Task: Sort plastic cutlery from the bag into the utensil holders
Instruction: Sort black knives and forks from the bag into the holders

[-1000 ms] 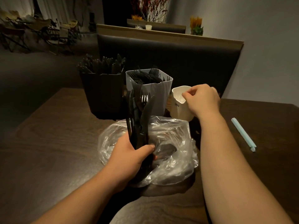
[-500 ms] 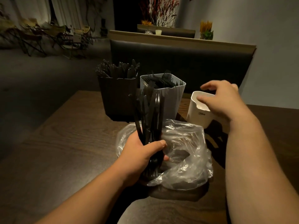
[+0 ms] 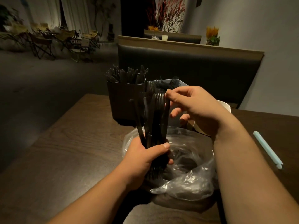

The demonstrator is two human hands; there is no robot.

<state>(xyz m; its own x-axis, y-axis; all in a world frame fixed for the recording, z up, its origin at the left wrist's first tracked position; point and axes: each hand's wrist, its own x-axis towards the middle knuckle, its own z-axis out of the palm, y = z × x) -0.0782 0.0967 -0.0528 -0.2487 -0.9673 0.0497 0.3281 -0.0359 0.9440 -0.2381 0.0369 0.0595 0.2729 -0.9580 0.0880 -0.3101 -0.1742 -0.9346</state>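
1. Dark wood-grain surface (image 3: 64,151) fills the foreground, with a black padded booth back (image 3: 202,67) behind it and folding chairs (image 3: 48,39) far off to the left in a dim room.
2. Counted: three holders, one clear plastic bag (image 3: 191,185), one cutlery bundle (image 3: 153,123), one pale blue stick (image 3: 267,147) and two bare arms.
3. Of the holders, the black holder (image 3: 123,102) stands on the left and is full of dark cutlery. The square white holder (image 3: 183,84) is just beside it and also holds dark pieces. The round white cup (image 3: 226,105) on the right is mostly hidden behind the right wrist.
4. The surface's left edge runs diagonally from behind the black holder toward the viewer, with bare wood between it and the left forearm. More bare wood lies to the right, around the blue stick, which lies well apart from the bag.
5. The left grip (image 3: 142,157) is wrapped around the lower part of the cutlery bundle and holds it upright over the bag's open mouth, in front of the holders. The pieces are too dark and overlapped to count.
6. The right grip (image 3: 197,107) pinches, between thumb and forefinger, the top of the outer piece (image 3: 166,112) at the bundle's right side.
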